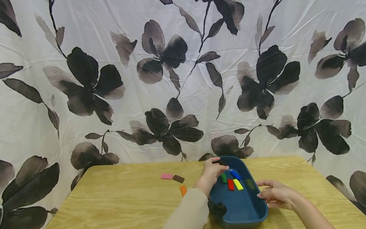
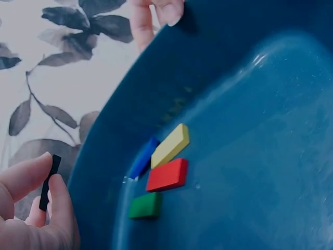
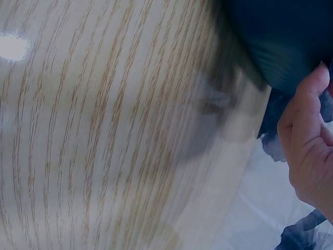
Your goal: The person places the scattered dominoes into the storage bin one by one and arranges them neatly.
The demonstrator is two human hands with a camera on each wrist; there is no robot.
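Note:
My left hand [image 1: 211, 174] is over the far left side of a blue plastic tub [image 1: 243, 211]. Between its thumb and fingertips it pinches a thin black block [image 2: 48, 183], seen edge-on in the left wrist view. My right hand [image 1: 275, 194] grips the tub's right wall, thumb and fingers at the rim. Inside the tub lie a green block [image 1: 224, 177], a red block [image 1: 230, 184], a yellow block [image 1: 238, 184] and a blue block [image 1: 235, 175], close together towards the far end.
Left of the tub, a pink block [image 1: 166, 176], a brown block [image 1: 178, 179] and an orange block [image 1: 183, 190] lie on the wooden table [image 1: 123, 197]. A floral cloth [image 1: 120, 95] hangs behind the table's far edge.

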